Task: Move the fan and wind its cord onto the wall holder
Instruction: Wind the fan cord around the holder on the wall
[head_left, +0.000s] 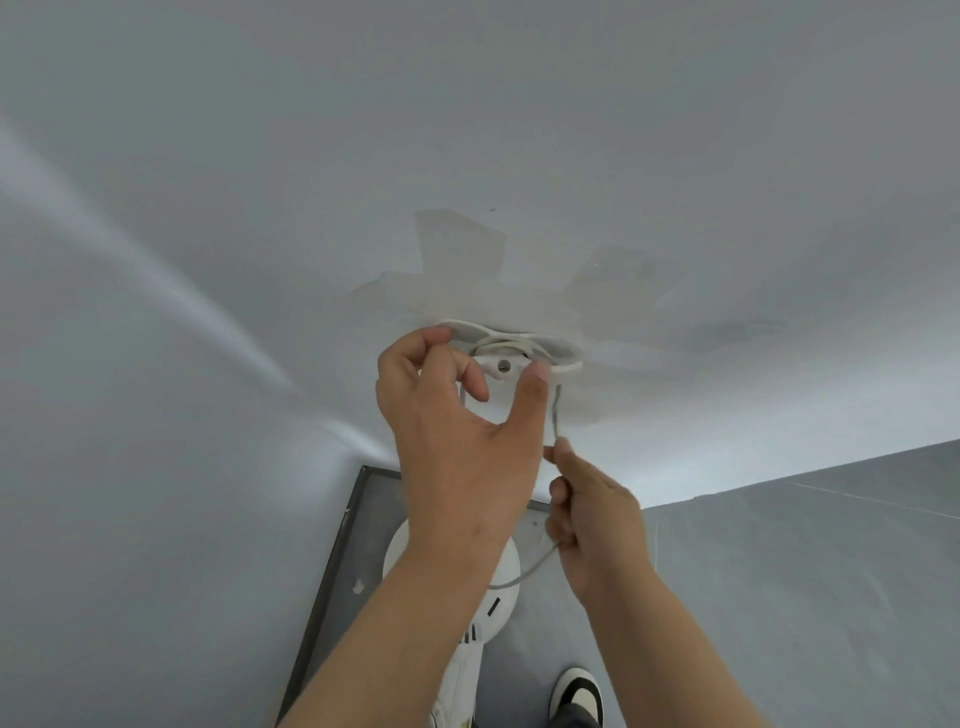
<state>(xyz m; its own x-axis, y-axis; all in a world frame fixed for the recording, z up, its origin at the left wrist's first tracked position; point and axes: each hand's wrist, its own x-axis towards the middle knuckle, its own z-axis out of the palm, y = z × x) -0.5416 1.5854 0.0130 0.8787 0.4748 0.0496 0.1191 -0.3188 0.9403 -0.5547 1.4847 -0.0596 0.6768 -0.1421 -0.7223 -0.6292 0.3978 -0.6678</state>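
Cord (554, 410) winding underway: left hand (457, 415) pinches the wall holder (511, 353), right hand (587, 514) below it grips cord; next likely another loop around the holder.

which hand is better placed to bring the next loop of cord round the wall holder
Right. The right hand already pinches the free cord just below the wall holder, so it can likely lead the loop. The left hand is at the holder, steadying the wound turns.
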